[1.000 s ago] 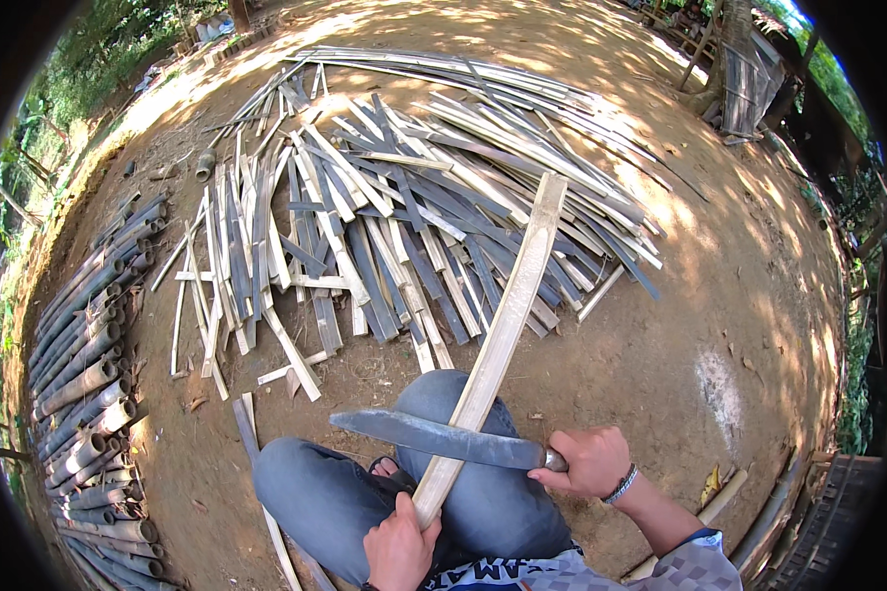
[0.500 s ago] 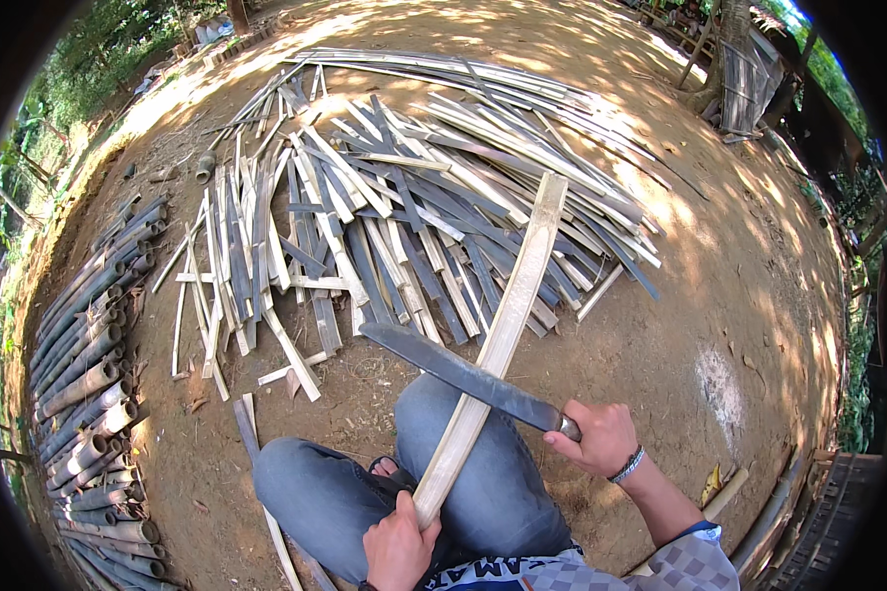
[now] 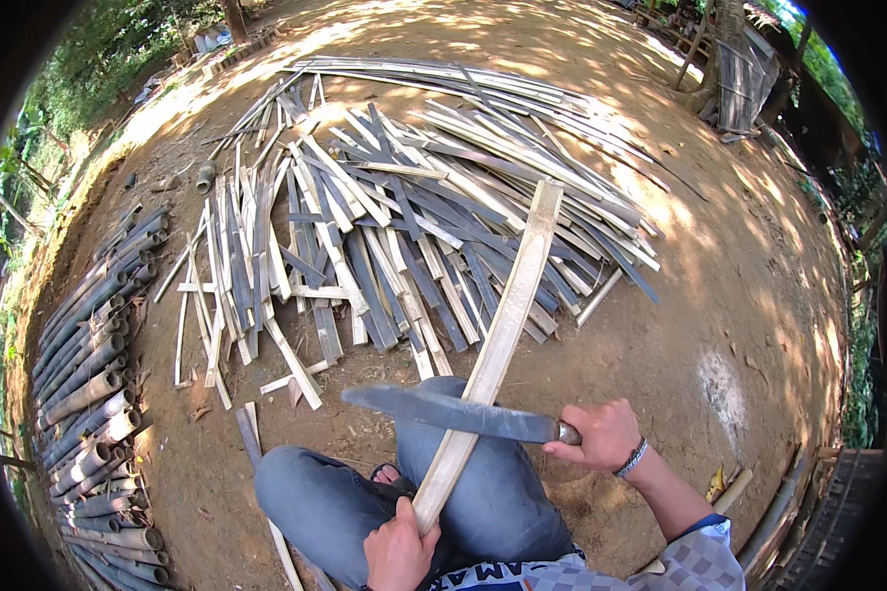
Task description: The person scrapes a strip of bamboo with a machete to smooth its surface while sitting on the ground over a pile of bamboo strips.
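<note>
My left hand [image 3: 400, 549] is closed round the near end of a long, pale bamboo slat [image 3: 514, 307], which slants up and away to the right across my raised knee. In my right hand [image 3: 601, 436] is the handle of a machete [image 3: 453, 412], gripped in closed fingers. Its broad dark blade points left and crosses over the slat just above my knee, nearly level. Whether the edge bites into the slat or only rests on it, I cannot tell.
A wide heap of split bamboo strips [image 3: 375, 227] spreads over the dirt ahead. Whole bamboo poles [image 3: 89, 384] are stacked at the left. Two strips [image 3: 266, 492] lie beside my left leg. At the far right stand a tree trunk [image 3: 727, 49] and a sheet-metal panel [image 3: 742, 94].
The machete has come a little nearer to me along the slat, and its blade has turned closer to level. My left hand keeps its hold with hardly any movement.
</note>
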The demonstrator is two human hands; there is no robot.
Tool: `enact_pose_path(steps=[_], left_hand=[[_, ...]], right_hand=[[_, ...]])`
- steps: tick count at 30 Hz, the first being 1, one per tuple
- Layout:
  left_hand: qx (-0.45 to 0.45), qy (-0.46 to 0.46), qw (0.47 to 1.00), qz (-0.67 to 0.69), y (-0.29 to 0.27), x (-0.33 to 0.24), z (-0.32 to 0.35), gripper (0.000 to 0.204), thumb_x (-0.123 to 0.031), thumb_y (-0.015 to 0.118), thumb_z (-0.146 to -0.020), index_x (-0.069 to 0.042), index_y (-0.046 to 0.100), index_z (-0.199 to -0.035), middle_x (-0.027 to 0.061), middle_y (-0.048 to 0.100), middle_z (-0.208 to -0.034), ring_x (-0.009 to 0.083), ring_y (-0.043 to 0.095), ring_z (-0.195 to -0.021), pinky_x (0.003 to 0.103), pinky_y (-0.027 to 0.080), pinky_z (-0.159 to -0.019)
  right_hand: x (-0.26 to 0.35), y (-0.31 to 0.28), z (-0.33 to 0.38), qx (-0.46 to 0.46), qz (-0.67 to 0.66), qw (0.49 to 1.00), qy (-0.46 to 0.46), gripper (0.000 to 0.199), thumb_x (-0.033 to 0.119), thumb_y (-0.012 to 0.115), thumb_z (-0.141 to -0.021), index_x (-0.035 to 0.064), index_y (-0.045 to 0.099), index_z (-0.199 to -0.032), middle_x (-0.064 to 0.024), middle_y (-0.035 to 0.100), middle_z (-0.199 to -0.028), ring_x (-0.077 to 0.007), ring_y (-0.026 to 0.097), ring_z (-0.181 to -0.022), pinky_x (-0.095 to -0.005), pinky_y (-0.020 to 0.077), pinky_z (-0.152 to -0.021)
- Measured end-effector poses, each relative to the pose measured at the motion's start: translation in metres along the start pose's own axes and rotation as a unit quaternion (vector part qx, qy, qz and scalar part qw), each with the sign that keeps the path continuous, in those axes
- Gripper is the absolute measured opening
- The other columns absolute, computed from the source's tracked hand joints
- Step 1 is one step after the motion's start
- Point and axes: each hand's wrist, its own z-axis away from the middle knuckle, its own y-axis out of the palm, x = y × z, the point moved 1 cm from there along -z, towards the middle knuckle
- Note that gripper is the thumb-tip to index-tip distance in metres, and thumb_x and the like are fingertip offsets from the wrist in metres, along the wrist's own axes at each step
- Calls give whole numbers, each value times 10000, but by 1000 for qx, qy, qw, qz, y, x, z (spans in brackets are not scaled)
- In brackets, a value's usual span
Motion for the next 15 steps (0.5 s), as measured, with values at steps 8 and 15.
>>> enact_pose_path(steps=[8,15], left_hand=[[2,-3,1000,-7,0,-1,-1,352,-327,627,-860,-33,434,-875,237,622,-659,450,618,-658,537,474,-596],[13,-8,1000,-9,-2,-4,-1,350,-334,618,-868,-33,439,-870,242,622,-662,454,619,-662,536,478,-599]], right_hand=[[-9,1,0,-8,-17,1000,7,506,606,616,-826,120,537,-708,-74,571,-549,-308,595,-485,-413,450,-439],[-15,-2,-6,-30,-30,999,20,506,611,604,-832,119,559,-724,-75,550,-511,-309,595,-484,-406,457,-449]])
